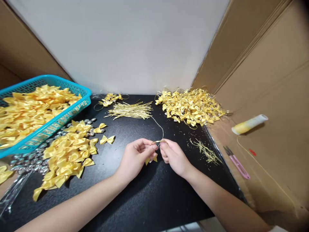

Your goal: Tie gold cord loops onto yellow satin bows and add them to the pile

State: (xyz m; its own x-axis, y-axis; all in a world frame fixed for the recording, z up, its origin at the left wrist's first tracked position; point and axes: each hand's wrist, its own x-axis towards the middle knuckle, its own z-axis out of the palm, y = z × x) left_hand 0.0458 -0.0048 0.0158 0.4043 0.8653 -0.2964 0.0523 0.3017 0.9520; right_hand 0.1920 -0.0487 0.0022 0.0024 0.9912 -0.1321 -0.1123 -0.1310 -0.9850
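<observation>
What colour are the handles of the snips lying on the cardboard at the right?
Pink handles, seen best in the head view.

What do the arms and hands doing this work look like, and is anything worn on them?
They are a person's, with no cables or markings visible. The ungloved left hand and ungloved right hand show no rings, and both wrists are bare. White cloth, probably a sleeve edge, shows on the right arm near the bottom edge; no sleeve shows on the left arm.

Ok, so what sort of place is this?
Probably a handcraft workstation: piled yellow bows, a bundle of gold cords and, off to the right, pink-handled snips.
</observation>
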